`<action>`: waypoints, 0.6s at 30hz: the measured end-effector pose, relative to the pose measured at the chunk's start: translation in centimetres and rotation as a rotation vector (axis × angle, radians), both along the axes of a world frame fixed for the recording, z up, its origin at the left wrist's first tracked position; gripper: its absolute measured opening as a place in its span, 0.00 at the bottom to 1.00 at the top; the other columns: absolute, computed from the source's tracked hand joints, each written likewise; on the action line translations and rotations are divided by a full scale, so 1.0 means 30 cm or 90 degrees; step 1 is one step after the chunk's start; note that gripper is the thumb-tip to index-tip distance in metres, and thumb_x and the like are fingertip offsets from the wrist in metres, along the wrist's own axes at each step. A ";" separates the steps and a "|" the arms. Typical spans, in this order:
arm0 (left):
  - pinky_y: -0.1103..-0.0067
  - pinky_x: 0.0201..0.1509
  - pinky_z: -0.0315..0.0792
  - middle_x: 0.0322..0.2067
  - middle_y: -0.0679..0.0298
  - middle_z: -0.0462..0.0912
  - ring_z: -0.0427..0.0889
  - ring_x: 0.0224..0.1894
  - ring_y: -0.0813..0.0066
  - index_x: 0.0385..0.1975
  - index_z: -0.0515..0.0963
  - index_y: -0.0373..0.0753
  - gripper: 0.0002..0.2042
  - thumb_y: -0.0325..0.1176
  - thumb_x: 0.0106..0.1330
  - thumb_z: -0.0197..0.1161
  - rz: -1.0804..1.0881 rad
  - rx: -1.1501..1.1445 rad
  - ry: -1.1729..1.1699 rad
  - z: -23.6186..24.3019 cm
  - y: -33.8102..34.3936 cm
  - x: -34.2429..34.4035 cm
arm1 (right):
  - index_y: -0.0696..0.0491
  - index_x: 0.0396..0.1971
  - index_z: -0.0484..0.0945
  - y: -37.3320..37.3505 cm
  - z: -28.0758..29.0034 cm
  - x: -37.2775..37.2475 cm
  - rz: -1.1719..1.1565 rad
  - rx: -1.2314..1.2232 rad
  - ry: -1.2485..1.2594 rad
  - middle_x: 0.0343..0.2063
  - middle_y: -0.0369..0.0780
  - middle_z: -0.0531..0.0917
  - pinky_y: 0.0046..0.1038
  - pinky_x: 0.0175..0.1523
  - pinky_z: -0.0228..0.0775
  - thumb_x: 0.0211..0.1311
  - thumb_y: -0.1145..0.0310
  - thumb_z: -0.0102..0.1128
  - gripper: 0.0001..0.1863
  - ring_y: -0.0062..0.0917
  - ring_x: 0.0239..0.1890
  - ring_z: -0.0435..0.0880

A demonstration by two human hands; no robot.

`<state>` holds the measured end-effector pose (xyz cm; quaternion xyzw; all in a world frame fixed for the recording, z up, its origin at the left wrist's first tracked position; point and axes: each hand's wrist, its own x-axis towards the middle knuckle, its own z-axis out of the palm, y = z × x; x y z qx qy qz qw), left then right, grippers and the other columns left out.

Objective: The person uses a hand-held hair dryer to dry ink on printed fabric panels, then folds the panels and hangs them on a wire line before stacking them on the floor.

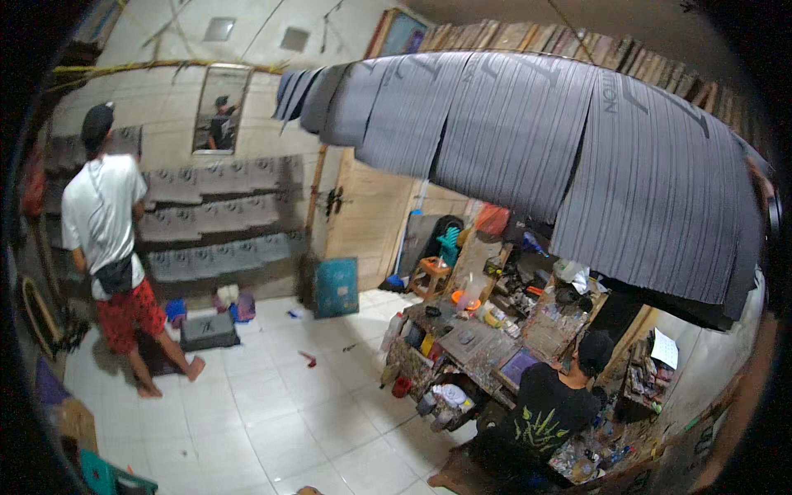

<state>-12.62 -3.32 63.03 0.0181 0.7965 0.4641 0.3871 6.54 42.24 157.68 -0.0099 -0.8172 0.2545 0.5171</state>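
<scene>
Neither of my hands shows. Overhead hangs a long row of grey sheets with dark printed marks (pixel 511 140). Along the far wall, three rows of similar grey pieces (pixel 214 214) hang, and a grey stack (pixel 206 334) lies on the floor below them. A person in a white shirt (pixel 103 206) stands at the left, facing that wall. Another person in a black shirt (pixel 549 417) is down at the cluttered, paint-stained bench (pixel 462 338) at lower right; what their hands hold is hidden.
A wooden door (pixel 371 219) is in the far wall, with a blue panel (pixel 336 289) leaning beside it. A small stool (pixel 433 272) stands near the door. A teal plastic item (pixel 103 474) sits at the bottom left on the white tiled floor (pixel 289 412). A red object (pixel 307 359) lies mid-floor.
</scene>
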 end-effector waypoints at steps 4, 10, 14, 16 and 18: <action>0.75 0.44 0.77 0.43 0.60 0.82 0.84 0.41 0.69 0.49 0.77 0.40 0.18 0.44 0.66 0.57 0.048 0.074 -0.027 0.059 -0.118 -0.294 | 0.59 0.68 0.51 -0.240 -0.047 -0.449 0.411 -0.032 -0.101 0.63 0.44 0.66 0.32 0.70 0.49 0.68 0.52 0.48 0.37 0.32 0.65 0.63; 0.76 0.42 0.77 0.41 0.56 0.83 0.85 0.38 0.68 0.47 0.76 0.32 0.18 0.40 0.64 0.59 0.153 0.153 0.138 0.183 -0.356 -0.690 | 0.53 0.65 0.62 -0.674 -0.082 -1.122 0.224 0.061 0.068 0.58 0.42 0.71 0.30 0.64 0.56 0.63 0.36 0.46 0.41 0.30 0.58 0.69; 0.72 0.32 0.78 0.28 0.58 0.84 0.84 0.26 0.68 0.35 0.80 0.32 0.15 0.38 0.65 0.52 0.254 0.085 0.304 0.072 -0.653 -0.811 | 0.56 0.52 0.77 -0.810 -0.126 -1.724 0.187 -0.019 0.052 0.48 0.41 0.79 0.30 0.59 0.62 0.60 0.37 0.51 0.36 0.30 0.51 0.75; 0.71 0.30 0.79 0.29 0.56 0.84 0.84 0.25 0.66 0.35 0.80 0.32 0.16 0.39 0.66 0.50 0.255 0.033 0.337 -0.041 -0.796 -0.871 | 0.57 0.51 0.77 -1.017 -0.168 -1.934 0.276 0.013 0.081 0.46 0.43 0.79 0.31 0.57 0.64 0.57 0.36 0.54 0.38 0.29 0.50 0.75; 0.72 0.29 0.78 0.28 0.56 0.83 0.83 0.25 0.67 0.35 0.80 0.32 0.17 0.40 0.66 0.49 0.243 0.132 0.539 0.031 -0.744 -0.941 | 0.57 0.46 0.79 -1.082 -0.168 -2.102 0.201 0.028 0.107 0.41 0.44 0.81 0.32 0.53 0.67 0.54 0.36 0.57 0.36 0.29 0.44 0.77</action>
